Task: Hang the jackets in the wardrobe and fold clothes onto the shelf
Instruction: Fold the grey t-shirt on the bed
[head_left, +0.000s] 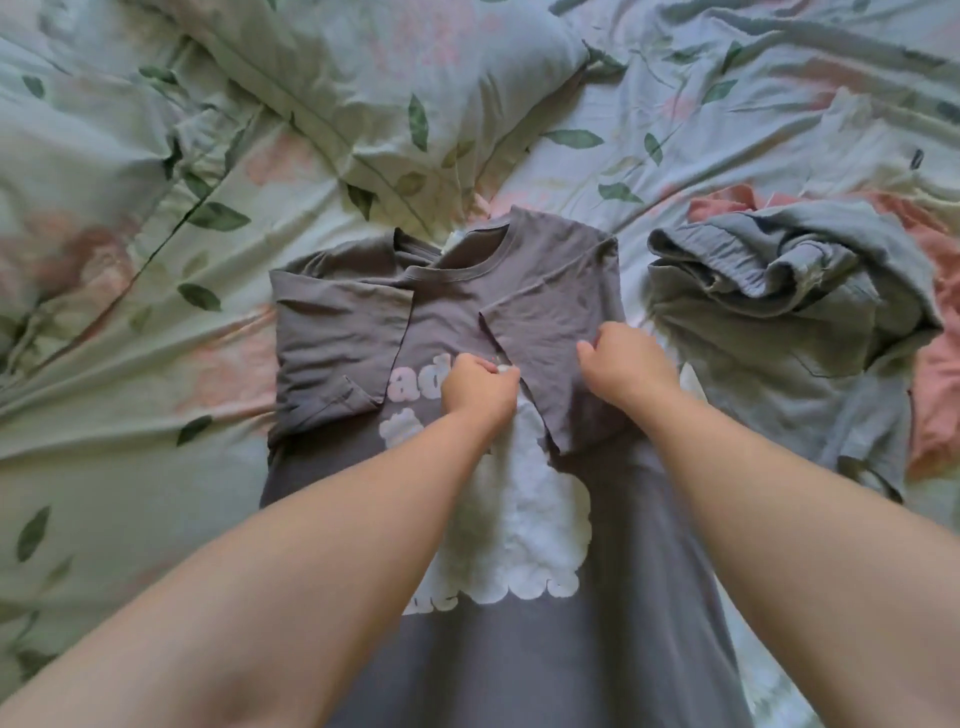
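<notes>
1. Location: the grey T-shirt lies front-up on the leaf-print bedsheet, collar away from the person and hem toward the person. Both side panels with their short sleeves are folded inward over the chest, so they partly cover the white cloud print.

2. Left hand: clenched, the fingers pinching fabric at the inner edge of the right-side fold, just over the pink lettering.

3. Right hand: also closed, knuckles up, gripping the folded-in right sleeve panel near its middle. The two hands sit near each other, not touching.

4. Handling: the shirt appears to be thin cotton jersey, light, limp and without stiffness. It should crease wherever pinched and slump if lifted by one point. The raised print is probably slightly tacky and stiffer than the cloth around it.

5. Where to hold: take the folded edges with both hands set apart, or the hem corners for the lengthwise fold, so the side folds do not fall open.

6. Nearby: a crumpled pale-grey garment lies just beside the shirt on the right, over a pink cloth. A pillow lies beyond the collar. No wardrobe or shelf is in view.
</notes>
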